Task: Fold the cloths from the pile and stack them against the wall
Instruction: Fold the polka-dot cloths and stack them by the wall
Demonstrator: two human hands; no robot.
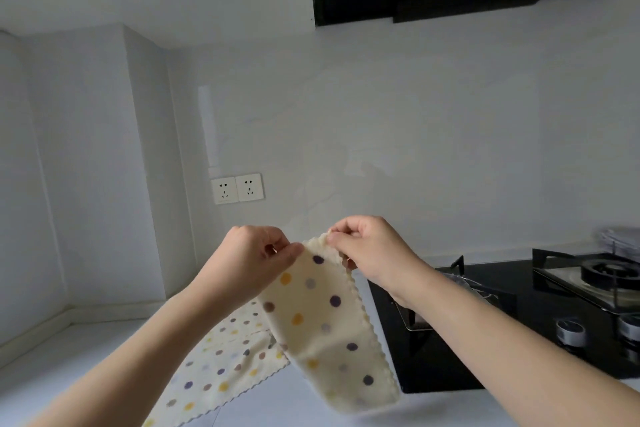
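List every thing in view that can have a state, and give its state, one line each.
held dotted cloth: lifted off the counter, hanging doubled over, top edge pinched by both hands.
left hand: pinches the cloth's top edge.
right hand: pinches the same edge, close beside the left.
flat dotted cloth: lying spread on the counter.
gas burner: no flame visible.
wall sockets: nothing plugged in.

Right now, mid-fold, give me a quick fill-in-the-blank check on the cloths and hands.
Both hands, left hand and right hand, pinch the top edge of the ____ cloth.
The held cloth hangs ____ the counter.
A second dotted cloth lies flat to the ____ of the black stove.

Missing words: dotted; above; left
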